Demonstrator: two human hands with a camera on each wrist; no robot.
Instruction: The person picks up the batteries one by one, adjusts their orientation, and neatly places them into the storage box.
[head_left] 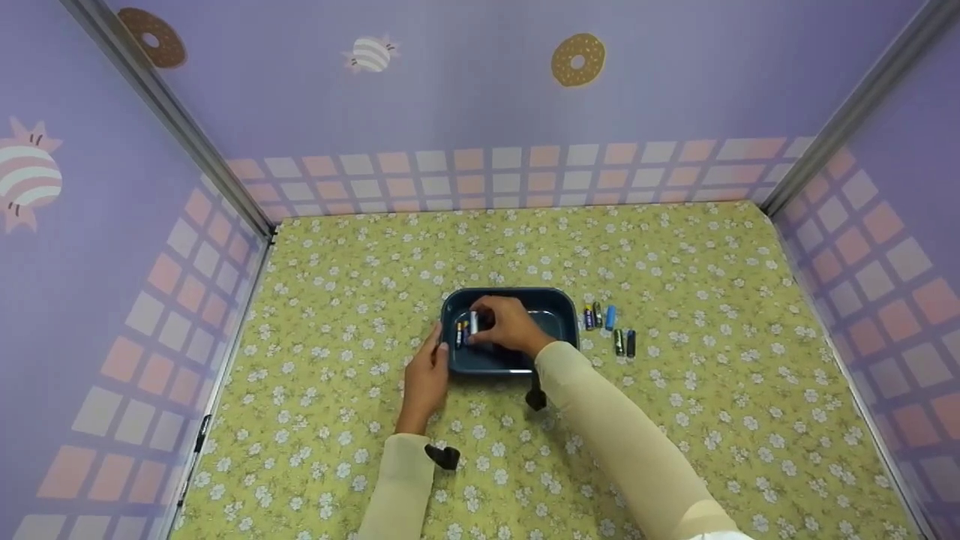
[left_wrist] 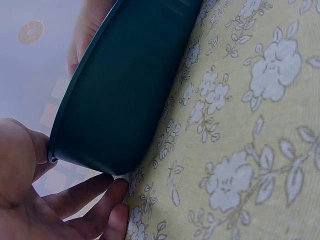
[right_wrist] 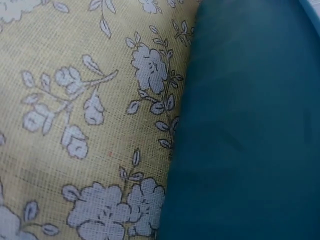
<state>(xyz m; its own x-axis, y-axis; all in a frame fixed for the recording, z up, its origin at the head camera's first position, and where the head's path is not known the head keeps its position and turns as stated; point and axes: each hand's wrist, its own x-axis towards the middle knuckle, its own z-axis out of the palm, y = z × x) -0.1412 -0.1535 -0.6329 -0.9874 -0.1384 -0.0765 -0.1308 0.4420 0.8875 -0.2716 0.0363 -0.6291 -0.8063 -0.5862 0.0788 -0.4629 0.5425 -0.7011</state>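
Observation:
A dark teal rectangular tray (head_left: 556,324) stands on the flowered cloth. At its left end my left hand (head_left: 426,379) holds the rim, thumb over the edge and fingers against the outer wall (left_wrist: 115,90). Inside the tray, my right hand (head_left: 510,324) pinches a silver-looking battery (head_left: 474,322) between thumb and fingers. Small dark batteries with yellowish ends (head_left: 460,333) lie just left of it on the tray floor. In the right wrist view only the tray's outer wall (right_wrist: 245,125) and cloth appear; the right hand is out of that picture.
Right of the tray lie several loose batteries, among them a light blue one (head_left: 610,317), a green one (head_left: 619,343) and a dark one (head_left: 631,343). Purple patterned walls (head_left: 480,97) enclose the cloth (head_left: 337,300) at the back and sides.

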